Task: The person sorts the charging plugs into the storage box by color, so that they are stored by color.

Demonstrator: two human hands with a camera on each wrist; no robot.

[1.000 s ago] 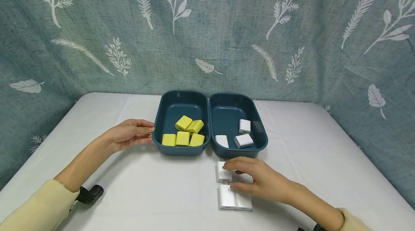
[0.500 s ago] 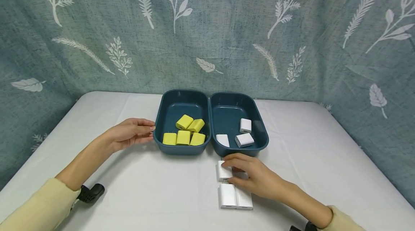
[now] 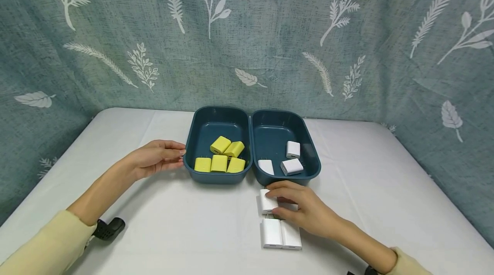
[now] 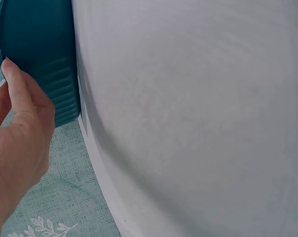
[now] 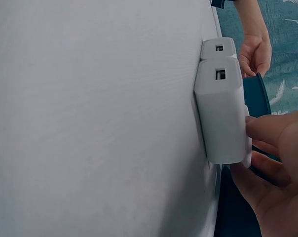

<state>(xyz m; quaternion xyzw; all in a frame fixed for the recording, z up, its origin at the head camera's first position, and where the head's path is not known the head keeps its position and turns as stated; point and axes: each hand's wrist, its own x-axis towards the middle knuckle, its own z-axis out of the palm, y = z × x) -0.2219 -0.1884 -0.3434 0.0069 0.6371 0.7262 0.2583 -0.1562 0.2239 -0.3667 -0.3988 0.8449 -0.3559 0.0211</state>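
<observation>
My right hand (image 3: 305,206) pinches a white charger plug (image 3: 268,201) between thumb and fingers, just in front of the right tray. Two white charger plugs (image 3: 272,234) lie side by side nearer me, their USB ports visible in the right wrist view. Another white plug (image 3: 294,207) is mostly hidden by the hand. My left hand (image 3: 158,159) touches the outer left side of the left blue tray (image 3: 218,178), fingers mostly straight at its rim. Inside that tray sit several yellow charger plugs (image 3: 219,163).
The right blue tray (image 3: 287,179) stands against the left one and has three white plugs (image 3: 292,167) in it. White cloth (image 3: 154,228) covers the table. A patterned green curtain (image 3: 270,52) hangs behind the table and along its sides.
My right thumb and fingers have closed on the front white plug, which has risen slightly. The left hand stays at the tray's side.
</observation>
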